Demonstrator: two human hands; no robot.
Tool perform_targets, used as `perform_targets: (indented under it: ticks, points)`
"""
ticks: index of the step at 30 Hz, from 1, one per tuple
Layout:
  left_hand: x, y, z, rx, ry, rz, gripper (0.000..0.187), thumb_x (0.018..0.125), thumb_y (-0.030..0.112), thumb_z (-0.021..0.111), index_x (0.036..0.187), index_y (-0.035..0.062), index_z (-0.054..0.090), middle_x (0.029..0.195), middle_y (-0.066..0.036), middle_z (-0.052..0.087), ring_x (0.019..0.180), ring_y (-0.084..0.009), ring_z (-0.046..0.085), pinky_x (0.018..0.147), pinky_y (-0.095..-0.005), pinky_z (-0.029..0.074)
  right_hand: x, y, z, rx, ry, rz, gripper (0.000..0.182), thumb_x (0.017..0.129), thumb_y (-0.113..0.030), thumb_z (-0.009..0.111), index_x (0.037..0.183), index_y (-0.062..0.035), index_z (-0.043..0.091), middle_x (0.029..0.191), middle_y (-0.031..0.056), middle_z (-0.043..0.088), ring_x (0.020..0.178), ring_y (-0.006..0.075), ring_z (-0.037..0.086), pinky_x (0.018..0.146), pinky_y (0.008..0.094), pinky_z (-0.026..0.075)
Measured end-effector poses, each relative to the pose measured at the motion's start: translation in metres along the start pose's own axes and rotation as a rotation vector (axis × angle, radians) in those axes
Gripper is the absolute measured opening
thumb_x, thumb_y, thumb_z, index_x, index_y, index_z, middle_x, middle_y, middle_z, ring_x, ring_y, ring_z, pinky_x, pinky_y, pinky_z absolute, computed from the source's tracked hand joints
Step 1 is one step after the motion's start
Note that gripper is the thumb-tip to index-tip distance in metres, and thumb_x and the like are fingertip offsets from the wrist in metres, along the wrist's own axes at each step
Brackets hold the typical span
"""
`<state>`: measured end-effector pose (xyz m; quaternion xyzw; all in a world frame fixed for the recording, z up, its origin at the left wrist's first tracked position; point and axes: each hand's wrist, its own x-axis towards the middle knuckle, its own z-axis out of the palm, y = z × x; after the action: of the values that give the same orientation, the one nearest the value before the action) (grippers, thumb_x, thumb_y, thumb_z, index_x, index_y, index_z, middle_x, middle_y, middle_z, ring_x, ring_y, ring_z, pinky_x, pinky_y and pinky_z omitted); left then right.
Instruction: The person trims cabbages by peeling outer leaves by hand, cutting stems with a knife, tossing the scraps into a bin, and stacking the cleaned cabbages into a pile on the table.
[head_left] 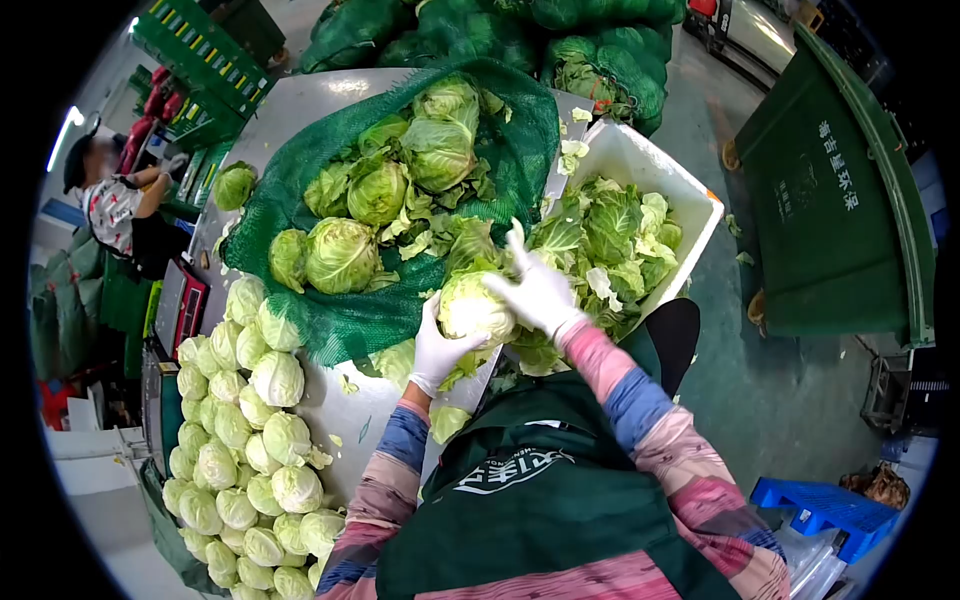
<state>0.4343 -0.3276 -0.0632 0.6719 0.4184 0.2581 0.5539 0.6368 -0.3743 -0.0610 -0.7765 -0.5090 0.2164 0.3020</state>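
A pale green cabbage (pixel 478 308) rests in my white-gloved left hand (pixel 440 347), whose fingers curve around its left and lower side. My right hand (pixel 540 287), also gloved in white, is at the cabbage's upper right with its fingers spread. One finger reaches the cabbage's edge and another points up; whether it grips a leaf I cannot make out. Loose outer leaves (pixel 470 243) lie just beyond the cabbage. A green mesh sack (pixel 285 190) is spread on the metal table (pixel 335 420), with several untrimmed cabbages (pixel 377 192) on it.
A white foam box (pixel 692 215) at my right holds torn leaves. Trimmed cabbages (pixel 215 465) are piled at the left, near a red scale (pixel 182 305). Full mesh sacks (pixel 610 70) stand behind the table. A green wheeled bin (pixel 830 200) is at right. Another person (pixel 115 205) works at far left.
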Motion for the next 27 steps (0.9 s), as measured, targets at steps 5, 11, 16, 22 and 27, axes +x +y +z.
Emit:
perform_targets:
  ticks: [5,11,16,22,27]
  points:
    - [0.002,-0.009,-0.002,-0.061,-0.033,0.051,0.097,0.06,0.022,0.09,0.135,-0.0069,0.034,0.129,-0.018,0.05,0.116,-0.0225,0.052,0.1,-0.0334,0.043,-0.006,-0.003,0.022,0.146,0.065,0.064,0.04,0.086,-0.044,0.061,0.102,-0.0085,0.065,0.088,0.0121,0.061,0.085,0.0307,0.063,0.077,0.0393,0.05]
    - [0.004,-0.041,-0.013,-0.204,-0.005,0.03,0.093,0.063,0.02,0.089,0.135,-0.0059,0.034,0.127,-0.017,0.051,0.115,-0.0218,0.053,0.099,-0.0332,0.044,-0.011,0.078,0.034,-0.121,-0.034,0.249,0.04,0.085,-0.046,0.062,0.099,-0.0082,0.067,0.084,0.0204,0.068,0.079,0.0364,0.066,0.07,0.0443,0.052]
    - [0.007,-0.032,-0.006,-0.089,0.025,-0.014,0.089,0.066,0.02,0.087,0.133,-0.0055,0.035,0.124,-0.017,0.053,0.112,-0.0214,0.055,0.096,-0.0318,0.046,-0.032,-0.017,0.003,0.114,0.048,0.131,0.062,0.082,-0.057,0.06,0.122,-0.009,0.061,0.11,0.0135,0.063,0.097,0.0273,0.063,0.083,0.0388,0.049]
    - [0.0,-0.027,-0.011,-0.154,-0.031,0.038,0.084,0.069,0.012,0.084,0.134,-0.0055,0.033,0.127,-0.016,0.051,0.116,-0.0211,0.053,0.099,-0.0332,0.044,0.006,0.014,0.045,0.02,0.143,0.032,0.03,0.088,-0.038,0.056,0.089,-0.008,0.06,0.09,0.0136,0.066,0.08,0.0348,0.065,0.071,0.0428,0.051]
    - [-0.004,-0.04,-0.019,-0.304,-0.007,-0.096,0.088,0.072,0.011,0.082,0.14,-0.0048,0.029,0.133,-0.016,0.048,0.119,-0.0218,0.051,0.102,-0.0337,0.043,-0.013,0.101,0.046,-0.166,-0.023,0.338,0.029,0.086,-0.032,0.062,0.097,-0.0063,0.063,0.091,0.0187,0.066,0.08,0.0378,0.065,0.073,0.0459,0.051]
